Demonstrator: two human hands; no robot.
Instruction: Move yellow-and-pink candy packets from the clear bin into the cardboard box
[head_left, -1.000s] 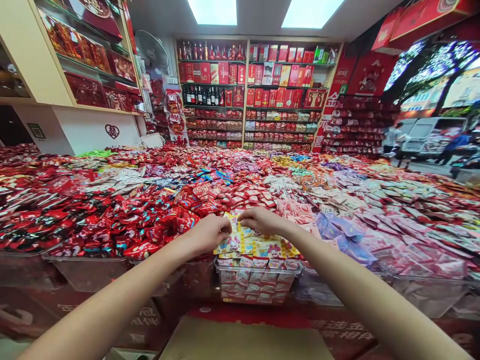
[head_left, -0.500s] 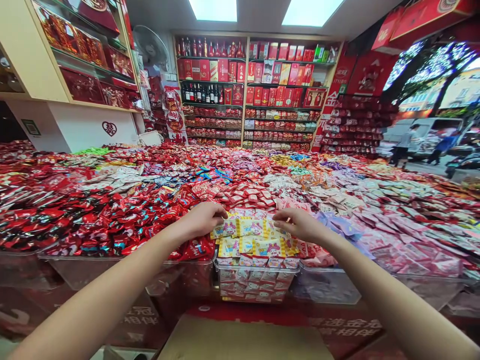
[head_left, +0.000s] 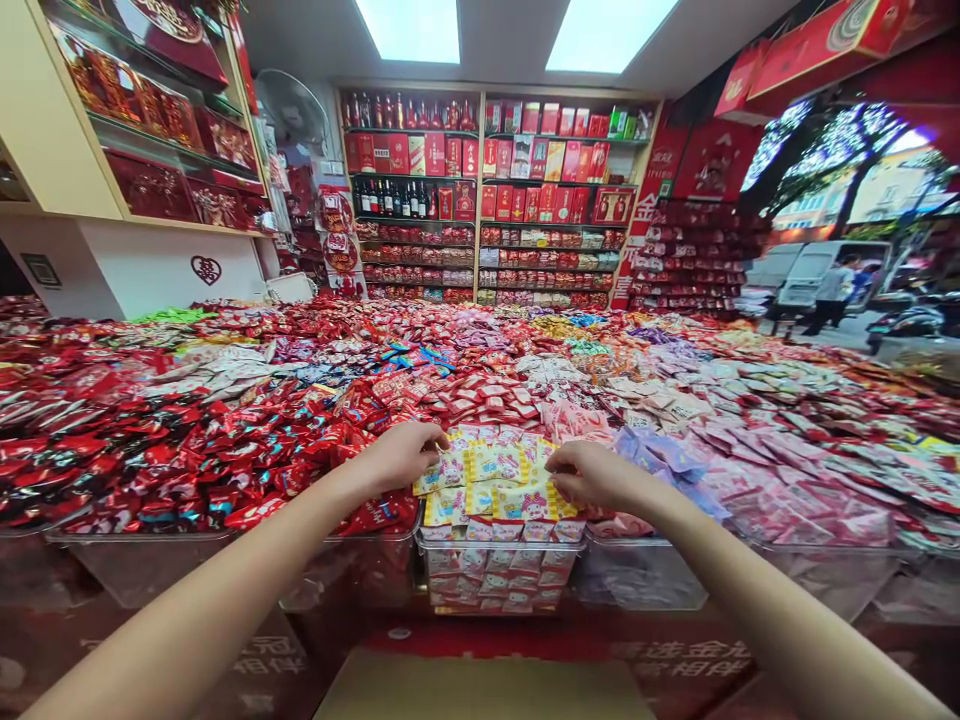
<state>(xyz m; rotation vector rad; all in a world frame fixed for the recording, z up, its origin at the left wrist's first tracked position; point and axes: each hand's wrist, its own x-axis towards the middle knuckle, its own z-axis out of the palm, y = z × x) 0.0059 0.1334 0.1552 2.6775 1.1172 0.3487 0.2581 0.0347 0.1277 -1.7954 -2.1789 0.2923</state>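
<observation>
My left hand [head_left: 401,457] is at the left edge of a stack of yellow-and-white candy packets [head_left: 496,462] with a pink cartoon figure. Its fingers are bent and closed on an end packet. At the opposite edge, my right hand [head_left: 592,474] has its fingers curled against another of these packets; its fingertips are partly hidden. The packets lie in rows on top of a clear plastic bin [head_left: 499,548]. Through the bin's front wall, more small white-and-red packets show in stacked layers.
Red shiny candy packets [head_left: 225,440] heap up to the left, pink packets [head_left: 795,480] and lilac packets [head_left: 660,455] to the right, in neighbouring clear bins. A cardboard surface [head_left: 487,688] is below. Shelves of red boxes [head_left: 555,203] stand behind. People [head_left: 832,295] are outside.
The view has shifted slightly, so the scene sits a little lower and further left. My right hand's fingers have curled in more at the packets' edge; my left hand stays at the other edge.
</observation>
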